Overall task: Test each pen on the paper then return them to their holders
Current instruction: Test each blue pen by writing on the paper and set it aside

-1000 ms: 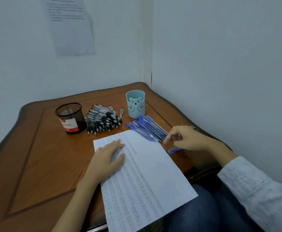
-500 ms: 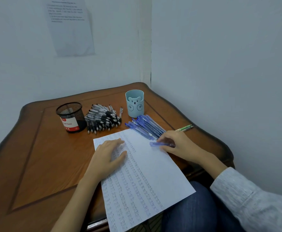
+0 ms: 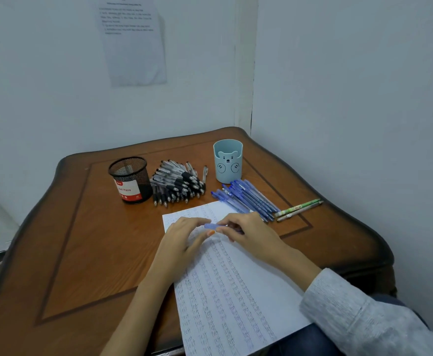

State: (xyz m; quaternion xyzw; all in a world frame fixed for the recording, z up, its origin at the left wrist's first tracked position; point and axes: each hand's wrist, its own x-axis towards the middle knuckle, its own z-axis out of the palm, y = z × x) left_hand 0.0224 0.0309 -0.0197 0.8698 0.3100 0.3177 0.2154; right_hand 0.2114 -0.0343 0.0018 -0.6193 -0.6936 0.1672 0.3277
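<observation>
- Pinching one pen between them, the left hand and right hand meet just above the top end of the paper.
- The right hand curls round the barrel. The left hand's thumb and fingertips nip the free end, probably to pull off a cap before writing.
- Held this low over the paper, the pen's tip could drop straight onto a line.
- The paper lies on the table, its near end jutting past the table's edge. Rows of small writing, seemingly "test", cover it.
- Beyond the paper's top edge, the black pens are heaped beside the mesh cup. The blue pens fan out below the bear cup, reaching the paper's right corner. Each heap likely waits by its own holder.
- Two green pens lie right of the paper, past the blue pens.
- No pen sticks out of either cup; the bear cup's inside is hidden.
- The right hand's fingers cover most of the pen, so I cannot tell whether it is capped.
- The paper's near end is cut off by the frame's bottom edge.
</observation>
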